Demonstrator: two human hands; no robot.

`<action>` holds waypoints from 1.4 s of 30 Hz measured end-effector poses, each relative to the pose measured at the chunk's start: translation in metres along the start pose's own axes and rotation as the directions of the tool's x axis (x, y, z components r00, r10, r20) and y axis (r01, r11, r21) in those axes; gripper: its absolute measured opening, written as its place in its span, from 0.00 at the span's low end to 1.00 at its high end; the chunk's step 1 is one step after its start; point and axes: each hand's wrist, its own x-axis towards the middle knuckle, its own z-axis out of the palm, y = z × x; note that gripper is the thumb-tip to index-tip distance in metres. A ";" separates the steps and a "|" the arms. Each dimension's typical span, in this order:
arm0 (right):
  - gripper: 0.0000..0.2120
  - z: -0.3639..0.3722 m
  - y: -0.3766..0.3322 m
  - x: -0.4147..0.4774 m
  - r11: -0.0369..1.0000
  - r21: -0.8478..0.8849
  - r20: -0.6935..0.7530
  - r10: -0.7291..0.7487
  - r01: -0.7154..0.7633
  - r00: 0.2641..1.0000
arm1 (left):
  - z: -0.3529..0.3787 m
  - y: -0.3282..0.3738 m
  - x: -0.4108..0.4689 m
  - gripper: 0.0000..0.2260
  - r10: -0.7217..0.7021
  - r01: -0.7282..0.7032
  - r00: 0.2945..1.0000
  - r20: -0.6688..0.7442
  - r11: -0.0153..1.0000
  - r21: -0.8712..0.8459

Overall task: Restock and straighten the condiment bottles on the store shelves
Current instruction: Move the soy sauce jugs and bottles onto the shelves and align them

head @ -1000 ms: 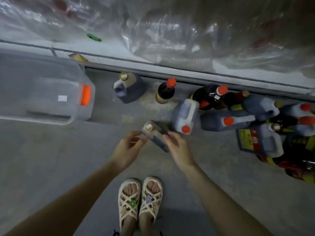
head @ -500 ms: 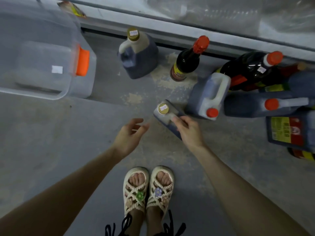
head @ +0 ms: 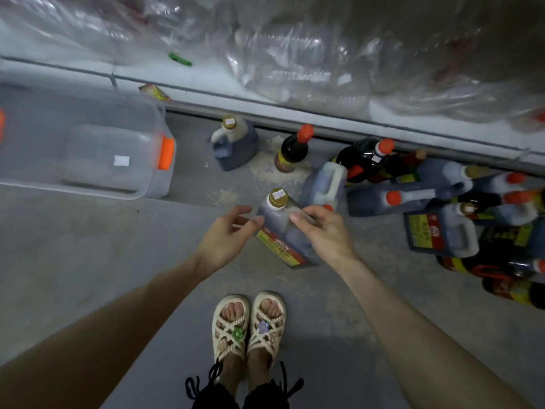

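Item: dark-sauce jug, gold cap with a white sticker, red-and-yellow label, held tilted just above the concrete floor at frame centre. Right hand: fingers curled round the jug's upper right side, gripping it. Left hand: fingers relaxed and spread, holding nothing, fingertips at the jug's left shoulder; contact cannot be told. Above centre, upright by the shelf base: a second gold-capped jug and, to its right, a red-capped dark bottle. Centre right: a white-handled jug just beside the held one. Right edge: a heap of jugs and bottles, most lying on their sides. Upper left: clear storage bin with orange latch. Top: shelf bearing plastic-wrapped bottles. Bottom centre: woven sandals.
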 end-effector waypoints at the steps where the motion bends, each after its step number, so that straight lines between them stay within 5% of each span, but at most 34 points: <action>1: 0.09 -0.009 -0.012 -0.009 1.000 0.003 0.007 -0.003 0.003 1.000 | -0.002 0.011 -0.009 0.21 0.018 -0.018 1.000 0.013 1.000 0.002; 8: 0.05 -0.105 -0.155 -0.104 0.991 0.025 -0.041 -0.128 0.129 0.991 | -0.032 0.150 -0.105 0.38 0.261 -0.256 0.960 0.102 0.965 -0.057; 12: 0.05 -0.175 -0.264 -0.183 0.964 0.031 -0.090 -0.261 0.265 0.961 | -0.054 0.256 -0.176 0.40 0.432 -0.421 0.889 0.150 0.902 -0.097; 14: 0.04 -0.209 -0.319 -0.230 0.942 -0.029 -0.106 -0.335 0.334 0.936 | -0.063 0.309 -0.219 0.43 0.513 -0.512 0.836 0.194 0.857 -0.062; 17: 0.07 -0.258 -0.396 -0.301 0.896 -0.097 -0.148 -0.444 0.434 0.884 | -0.074 0.383 -0.283 0.33 0.617 -0.624 0.752 0.232 0.780 -0.050; 22: 0.14 -0.326 -0.502 -0.412 0.809 -0.220 -0.238 -0.586 0.545 0.775 | -0.091 0.496 -0.380 0.31 0.755 -0.776 0.601 0.262 0.630 -0.039; 25: 0.18 -0.361 -0.547 -0.474 0.733 -0.322 -0.291 -0.679 0.599 0.674 | -0.093 0.553 -0.441 0.36 0.815 -0.839 0.506 0.283 0.541 -0.058; 29: 0.16 -0.397 -0.581 -0.540 0.671 -0.423 -0.329 -0.740 0.609 0.587 | -0.094 0.610 -0.503 0.41 0.889 -0.913 0.380 0.255 0.405 -0.054; 34: 0.12 -0.443 -0.591 -0.594 0.619 -0.485 -0.417 -0.785 0.618 0.459 | -0.067 0.653 -0.565 0.34 0.916 -0.949 0.264 0.302 0.303 -0.087; 42: 0.13 -0.522 -0.566 -0.628 0.549 -0.563 -0.461 -0.829 0.618 0.316 | 0.012 0.692 -0.602 0.32 0.936 -0.967 0.175 0.305 0.222 -0.124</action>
